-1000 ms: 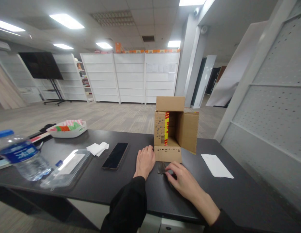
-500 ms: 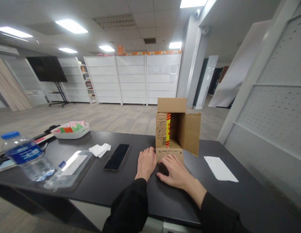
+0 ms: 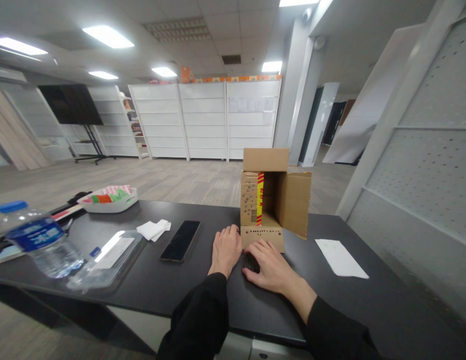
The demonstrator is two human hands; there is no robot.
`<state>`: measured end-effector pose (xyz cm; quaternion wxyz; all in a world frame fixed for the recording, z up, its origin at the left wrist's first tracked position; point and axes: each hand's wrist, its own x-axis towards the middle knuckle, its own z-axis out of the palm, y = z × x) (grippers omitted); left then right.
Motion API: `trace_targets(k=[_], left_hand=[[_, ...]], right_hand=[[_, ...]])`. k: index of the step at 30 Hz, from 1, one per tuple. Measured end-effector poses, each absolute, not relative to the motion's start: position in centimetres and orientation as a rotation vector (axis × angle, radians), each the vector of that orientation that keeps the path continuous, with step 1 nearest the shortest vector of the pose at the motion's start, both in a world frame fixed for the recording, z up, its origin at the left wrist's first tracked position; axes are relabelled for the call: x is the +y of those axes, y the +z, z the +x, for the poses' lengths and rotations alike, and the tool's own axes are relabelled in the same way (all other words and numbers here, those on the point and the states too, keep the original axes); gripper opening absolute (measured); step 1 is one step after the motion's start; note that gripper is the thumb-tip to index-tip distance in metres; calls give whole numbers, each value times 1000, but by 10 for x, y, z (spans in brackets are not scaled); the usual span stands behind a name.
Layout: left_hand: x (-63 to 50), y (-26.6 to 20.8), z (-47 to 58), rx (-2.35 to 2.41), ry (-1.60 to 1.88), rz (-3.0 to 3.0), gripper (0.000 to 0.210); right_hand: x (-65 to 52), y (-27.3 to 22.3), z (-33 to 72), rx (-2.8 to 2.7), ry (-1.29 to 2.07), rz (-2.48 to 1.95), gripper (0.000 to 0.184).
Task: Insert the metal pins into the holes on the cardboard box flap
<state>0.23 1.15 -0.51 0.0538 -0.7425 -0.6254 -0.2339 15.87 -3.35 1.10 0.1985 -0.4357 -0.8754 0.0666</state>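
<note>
An open cardboard box [image 3: 249, 200] lies on its side on the dark table, its mouth facing me and its flaps folded out. Yellow-and-red tape runs down its left flap. My left hand [image 3: 225, 249] rests on the tabletop just left of the lower flap, palm down and fingers extended, with nothing seen in it. Over a small dark, ridged object [image 3: 251, 263] in front of the lower flap, my right hand [image 3: 271, 267] is curled, thumb at the near side and fingers on top. Most of that object is hidden, so its kind is unclear.
Left of my hands lie a phone [image 3: 180, 241], crumpled white tissue [image 3: 153, 230] and a clear plastic case [image 3: 116, 260]. A water bottle [image 3: 41, 240] and a white basket [image 3: 112, 205] stand further left. A white paper [image 3: 341, 258] lies at right.
The view has shifted very slightly. Both hands, the box and the dark object keep practically the same places.
</note>
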Motion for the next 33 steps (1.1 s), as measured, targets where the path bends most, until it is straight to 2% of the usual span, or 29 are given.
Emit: trace_targets(k=[33], left_hand=[[13,-7,3,-1900,-725,-2242,18]], right_hand=[[-32,8,154,-2398,118,-1275,22]])
